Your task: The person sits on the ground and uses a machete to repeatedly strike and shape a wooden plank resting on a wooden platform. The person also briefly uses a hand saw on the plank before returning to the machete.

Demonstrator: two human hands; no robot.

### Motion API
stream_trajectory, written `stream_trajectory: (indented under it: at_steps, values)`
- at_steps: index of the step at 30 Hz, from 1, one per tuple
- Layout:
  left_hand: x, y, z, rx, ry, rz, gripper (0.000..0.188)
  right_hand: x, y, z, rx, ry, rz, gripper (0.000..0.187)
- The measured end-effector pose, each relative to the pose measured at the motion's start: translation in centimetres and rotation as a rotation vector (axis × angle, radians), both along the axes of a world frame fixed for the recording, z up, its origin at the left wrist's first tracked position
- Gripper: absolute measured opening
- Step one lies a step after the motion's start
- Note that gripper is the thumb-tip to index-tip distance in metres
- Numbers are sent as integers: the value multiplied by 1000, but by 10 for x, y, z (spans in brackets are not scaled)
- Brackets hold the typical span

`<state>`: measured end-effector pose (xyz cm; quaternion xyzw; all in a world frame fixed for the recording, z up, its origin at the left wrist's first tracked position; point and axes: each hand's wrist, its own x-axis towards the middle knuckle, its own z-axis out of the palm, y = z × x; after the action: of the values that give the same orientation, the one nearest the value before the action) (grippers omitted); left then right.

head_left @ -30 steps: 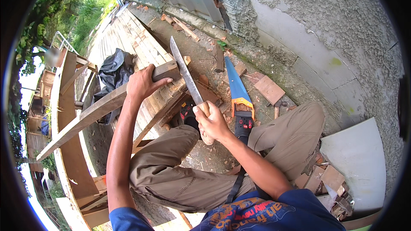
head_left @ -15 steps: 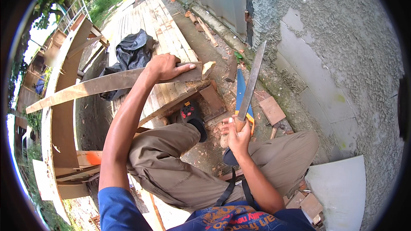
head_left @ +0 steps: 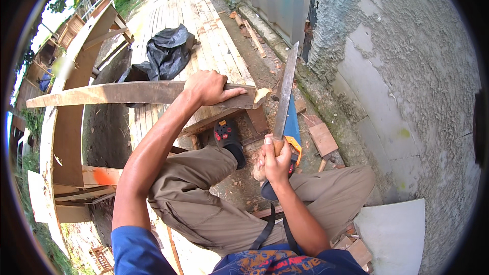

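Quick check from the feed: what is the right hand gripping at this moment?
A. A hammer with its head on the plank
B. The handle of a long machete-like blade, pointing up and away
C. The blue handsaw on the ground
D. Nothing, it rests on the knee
B: the right hand is closed on the handle of the long blade, which is raised beside the chopped end of the plank that the left hand grips; the blue handsaw lies on the ground behind it.

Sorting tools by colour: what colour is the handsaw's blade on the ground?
Blue, with an orange-and-black handle; the handsaw shows in the head view, behind the machete.
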<state>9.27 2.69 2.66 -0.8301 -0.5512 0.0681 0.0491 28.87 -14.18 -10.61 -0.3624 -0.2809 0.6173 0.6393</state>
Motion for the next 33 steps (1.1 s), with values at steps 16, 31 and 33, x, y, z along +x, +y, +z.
stream_trajectory:
  at_steps: [16,31,33]
  values:
    - [-7,15,-12,298,-14,-114,77,14,13,-5,70,-243,75,34]
    - [-6,-5,-13,211,-21,-102,68,-3,41,28,-79,-149,173,35]
    - [-6,-14,-20,290,-49,-148,63,-5,41,21,-96,-158,173,36]
